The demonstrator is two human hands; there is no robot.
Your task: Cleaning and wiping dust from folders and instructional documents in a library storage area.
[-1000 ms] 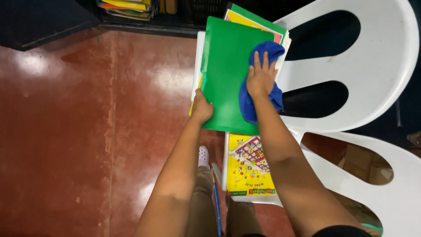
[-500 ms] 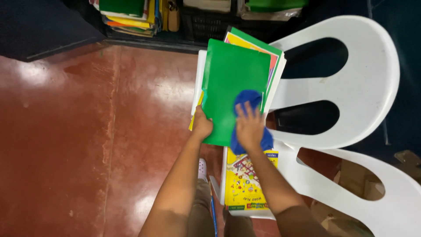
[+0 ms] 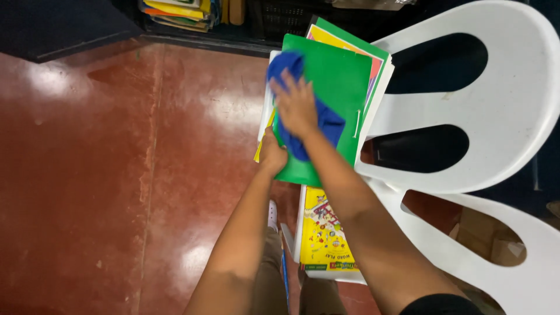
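Observation:
A green folder [image 3: 341,81] tops a stack of books and folders held up in front of me. My left hand [image 3: 272,155] grips the stack at its lower left corner. My right hand [image 3: 296,106] presses a blue cloth [image 3: 326,123] flat against the green cover, near its upper left part. The cloth spreads out above and below my fingers. Under the green folder, yellow and white edges of other books stick out at the top and the left side.
A yellow picture book [image 3: 325,233] lies on a stack on my lap. White plastic chairs [image 3: 501,122] stand at the right. Shiny red floor [image 3: 105,175] spreads to the left. A pile of books [image 3: 175,13] sits on a dark shelf at the top.
My right hand has slid the blue cloth from the right side of the green cover, down across its middle, then up to its upper left. My left hand kept its hold.

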